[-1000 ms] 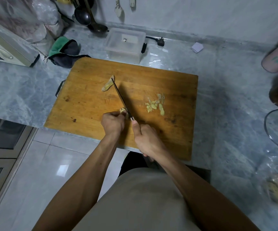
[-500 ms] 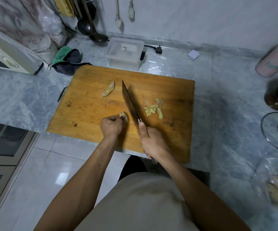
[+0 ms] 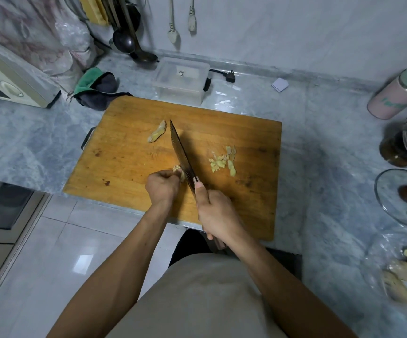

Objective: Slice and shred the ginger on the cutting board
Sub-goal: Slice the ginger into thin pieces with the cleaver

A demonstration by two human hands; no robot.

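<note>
Ginger piece (image 3: 178,172) sits pinned near the front middle of the cutting board (image 3: 129,152), a small stub poking out from under my left hand (image 3: 162,187), whose fingers are curled down over it. My right hand (image 3: 218,215) is wrapped around the handle of the cleaver (image 3: 181,154), forefinger stretched along the blade's spine, and the blade stands edge-down right against the stub. A pile of cut ginger (image 3: 222,159) lies to the right of the blade, and another uncut piece (image 3: 157,134) waits farther back on the board, near the blade's tip. The risk here is plain, I judge: the stub is small, so my left fingertips are very close to the edge, and a slip or a roll of that rounded piece could bring the blade onto a finger. The stub may also squirt out sideways if I press unevenly. The board overhangs the counter (image 3: 26,142) edge slightly at the front, so hard chopping there might rock it.
</note>
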